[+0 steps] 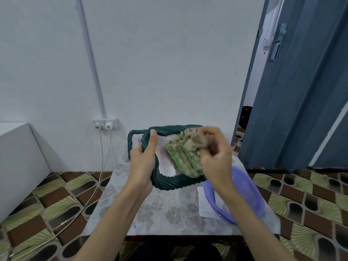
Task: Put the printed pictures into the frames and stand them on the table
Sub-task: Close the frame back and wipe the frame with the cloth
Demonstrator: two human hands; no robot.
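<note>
Left hand (144, 157) gripping dark green twisted frame (165, 182) held tilted above the tabletop's (160, 213) far edge, right hand (214, 153) clutching blurred green cloth (180, 157) against the frame's glass, purple basin (250, 196) at right edge

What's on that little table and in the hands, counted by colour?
Dark green: 1, the twisted picture frame, gripped by the left hand
Light green and tan: 1, the cloth, blurred, bunched in the right hand
Purple: 1, the plastic basin
White: 1, a sheet of paper partly under the basin
Total: 4
</note>
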